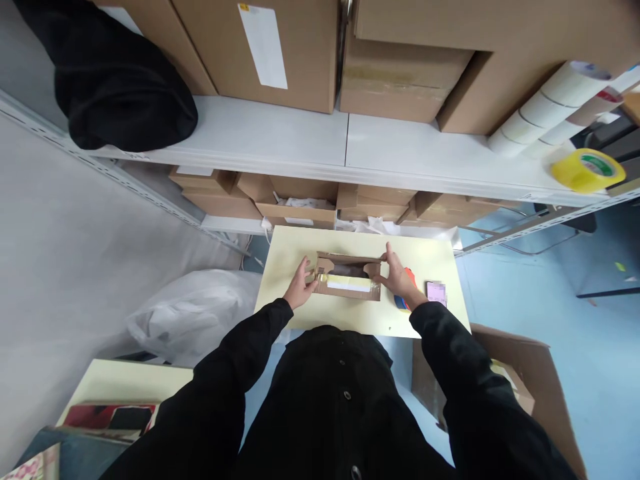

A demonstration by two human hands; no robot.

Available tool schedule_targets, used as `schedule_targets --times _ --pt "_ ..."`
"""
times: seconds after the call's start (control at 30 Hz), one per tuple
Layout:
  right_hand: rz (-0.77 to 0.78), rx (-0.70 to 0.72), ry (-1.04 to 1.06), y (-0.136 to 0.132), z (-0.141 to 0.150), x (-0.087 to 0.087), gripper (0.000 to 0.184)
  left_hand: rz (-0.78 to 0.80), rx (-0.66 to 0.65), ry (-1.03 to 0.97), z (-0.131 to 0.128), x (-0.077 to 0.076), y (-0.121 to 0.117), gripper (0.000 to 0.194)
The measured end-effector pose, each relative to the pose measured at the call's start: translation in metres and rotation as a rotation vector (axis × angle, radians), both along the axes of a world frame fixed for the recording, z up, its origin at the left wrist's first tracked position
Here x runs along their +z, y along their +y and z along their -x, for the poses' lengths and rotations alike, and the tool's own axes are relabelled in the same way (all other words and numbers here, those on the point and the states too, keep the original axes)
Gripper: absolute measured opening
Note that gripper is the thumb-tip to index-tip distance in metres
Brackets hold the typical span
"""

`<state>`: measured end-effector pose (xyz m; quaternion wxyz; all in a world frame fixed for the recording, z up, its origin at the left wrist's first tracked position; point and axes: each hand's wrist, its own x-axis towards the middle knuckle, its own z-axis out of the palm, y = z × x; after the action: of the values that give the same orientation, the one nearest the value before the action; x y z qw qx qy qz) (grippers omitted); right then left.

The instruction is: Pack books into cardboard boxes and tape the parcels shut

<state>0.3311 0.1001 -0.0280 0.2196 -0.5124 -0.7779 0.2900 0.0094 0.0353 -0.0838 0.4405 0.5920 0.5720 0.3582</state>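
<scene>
A small open cardboard box lies on a pale yellow table in front of me. My left hand rests against the box's left end, fingers on a strip of yellowish tape there. My right hand presses on the box's right end flap. The box's top is partly open and dark inside, with a white label on its near side. A red and blue object sits half hidden under my right wrist. A pink phone lies just to the right.
A white shelf above holds large cartons, a black bag, white tape rolls and a yellow tape roll. Flat cartons lie under the shelf. A white plastic bag is left, an open carton right.
</scene>
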Motion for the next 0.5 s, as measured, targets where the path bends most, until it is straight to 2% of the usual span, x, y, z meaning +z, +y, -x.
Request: schedule_targets --times 0.13,0.23,0.37,0.5 --pt "-0.053 0.139 -0.134 -0.016 -0.002 -0.001 0.048 -0.028 -0.035 0.058 0.001 -0.001 0.001 0.08" --pt "-0.07 0.179 -0.159 -0.027 0.001 -0.006 0.037 -0.075 -0.086 0.131 0.001 -0.001 0.002 0.07" --pt "-0.078 0.072 -0.142 -0.035 0.008 -0.015 0.037 -0.129 -0.125 0.254 -0.002 0.001 0.0 0.062" --pt "-0.036 -0.087 -0.063 -0.042 0.016 -0.026 0.039 -0.107 -0.192 0.415 -0.005 0.004 -0.006 0.061"
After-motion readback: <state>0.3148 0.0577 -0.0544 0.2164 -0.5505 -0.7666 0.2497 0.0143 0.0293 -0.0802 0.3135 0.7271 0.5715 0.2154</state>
